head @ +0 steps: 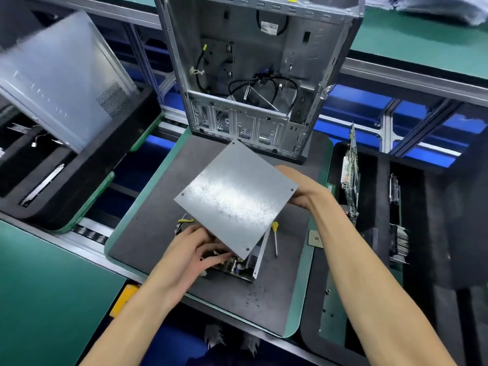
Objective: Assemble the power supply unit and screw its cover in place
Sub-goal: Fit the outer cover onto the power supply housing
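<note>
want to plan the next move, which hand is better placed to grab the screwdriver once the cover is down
Right. The screwdriver lies right of the power supply, below the right hand holding the cover. The left hand is on the unit's far side, busy inside it.

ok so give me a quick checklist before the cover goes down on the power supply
1. Cover held: ok, right hand grips its far edge.
2. Cover lined up with the power supply: not ok, it is tilted and raised above it.
3. Left hand out of the way: not ok, its fingers lie on the open unit under the cover.
4. Yellow wires tucked in: cannot tell.
5. Screwdriver ready: ok, lies on the mat beside the unit.
6. Screws at hand: cannot tell.
</note>
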A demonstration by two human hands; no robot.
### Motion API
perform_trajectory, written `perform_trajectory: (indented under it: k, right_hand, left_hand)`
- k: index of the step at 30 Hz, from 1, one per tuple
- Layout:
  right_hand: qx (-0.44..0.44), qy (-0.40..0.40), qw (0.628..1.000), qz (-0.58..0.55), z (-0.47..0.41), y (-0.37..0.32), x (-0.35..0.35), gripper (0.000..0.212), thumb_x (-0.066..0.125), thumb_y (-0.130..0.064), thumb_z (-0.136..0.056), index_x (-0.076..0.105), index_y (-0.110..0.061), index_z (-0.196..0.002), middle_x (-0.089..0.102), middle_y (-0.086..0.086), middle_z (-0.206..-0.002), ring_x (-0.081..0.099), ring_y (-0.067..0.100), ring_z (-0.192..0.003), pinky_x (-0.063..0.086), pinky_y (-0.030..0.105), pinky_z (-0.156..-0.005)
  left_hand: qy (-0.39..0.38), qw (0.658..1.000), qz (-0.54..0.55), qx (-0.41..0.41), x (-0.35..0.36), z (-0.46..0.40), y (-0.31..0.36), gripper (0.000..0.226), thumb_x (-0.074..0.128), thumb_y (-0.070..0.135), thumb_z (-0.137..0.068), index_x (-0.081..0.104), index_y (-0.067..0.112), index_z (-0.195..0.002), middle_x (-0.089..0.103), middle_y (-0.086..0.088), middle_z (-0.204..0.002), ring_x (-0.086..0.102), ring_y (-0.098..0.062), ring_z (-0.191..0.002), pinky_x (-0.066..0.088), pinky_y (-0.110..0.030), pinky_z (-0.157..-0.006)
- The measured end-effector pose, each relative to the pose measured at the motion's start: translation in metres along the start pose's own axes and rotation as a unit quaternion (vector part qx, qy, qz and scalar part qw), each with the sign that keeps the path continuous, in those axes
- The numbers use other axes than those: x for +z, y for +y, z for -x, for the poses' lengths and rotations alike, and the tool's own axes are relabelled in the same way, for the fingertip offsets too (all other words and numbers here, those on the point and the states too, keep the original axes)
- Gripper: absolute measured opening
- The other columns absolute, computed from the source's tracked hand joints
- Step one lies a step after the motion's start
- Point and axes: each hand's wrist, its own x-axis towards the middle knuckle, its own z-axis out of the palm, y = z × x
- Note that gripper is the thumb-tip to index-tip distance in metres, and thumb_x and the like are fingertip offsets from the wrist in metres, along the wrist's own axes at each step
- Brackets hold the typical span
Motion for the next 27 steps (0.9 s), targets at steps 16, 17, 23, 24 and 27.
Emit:
perform_trajectory:
  k: [16, 17, 23, 24, 27]
  right_hand:
    - [0.032, -0.122, 0.992, -0.026, 0.001, -0.002, -0.002, 0.039, 0.056, -0.070, -0.094, 0.082, -0.040, -0.092, 0.076, -0.010, -0.090, 0.072, 0.007, -0.075, 0.054, 0.020, -0.061]
    - [0.041, -0.116, 0.992, -0.025, 0.001, -0.001, -0.002, 0.043, 0.058, -0.074, -0.090, 0.082, -0.039, -0.096, 0.078, -0.009, -0.097, 0.074, 0.009, -0.081, 0.057, 0.021, -0.064]
    - [0.058, -0.062, 0.996, -0.017, -0.003, 0.003, -0.001, 0.047, 0.072, -0.066, -0.085, 0.076, -0.027, -0.109, 0.080, 0.000, -0.105, 0.077, 0.015, -0.086, 0.059, 0.025, -0.065]
    - [0.059, -0.060, 0.996, -0.024, -0.004, 0.004, -0.001, 0.046, 0.072, -0.065, -0.085, 0.075, -0.027, -0.110, 0.080, 0.000, -0.103, 0.077, 0.016, -0.084, 0.059, 0.025, -0.064]
    - [0.064, -0.069, 0.995, -0.040, -0.008, 0.004, -0.005, 0.047, 0.073, -0.064, -0.085, 0.074, -0.026, -0.112, 0.079, 0.001, -0.100, 0.076, 0.018, -0.082, 0.059, 0.028, -0.063]
  left_hand:
    - [0.043, 0.999, -0.014, -0.008, -0.001, 0.002, -0.008, 0.013, 0.070, 0.017, -0.079, 0.073, 0.008, -0.088, 0.066, -0.020, -0.089, 0.071, -0.028, -0.086, 0.060, -0.052, -0.083]
    - [0.052, 0.999, -0.005, -0.004, -0.001, 0.002, -0.007, 0.020, 0.070, 0.020, -0.081, 0.069, 0.007, -0.095, 0.064, -0.019, -0.089, 0.071, -0.029, -0.086, 0.060, -0.054, -0.083]
    - [0.037, 0.998, -0.049, -0.023, 0.000, 0.006, 0.007, 0.091, 0.086, 0.063, -0.062, 0.056, 0.016, -0.133, 0.069, -0.028, -0.115, 0.072, -0.035, -0.105, 0.061, -0.049, -0.085]
    - [0.039, 0.998, -0.045, -0.033, 0.001, 0.006, 0.009, 0.095, 0.088, 0.062, -0.062, 0.053, 0.015, -0.136, 0.065, -0.031, -0.120, 0.071, -0.036, -0.106, 0.061, -0.050, -0.085]
    - [0.057, 0.997, 0.004, -0.046, 0.004, 0.006, 0.016, 0.079, 0.085, 0.053, -0.073, 0.051, 0.013, -0.131, 0.060, -0.033, -0.121, 0.072, -0.042, -0.102, 0.061, -0.052, -0.081]
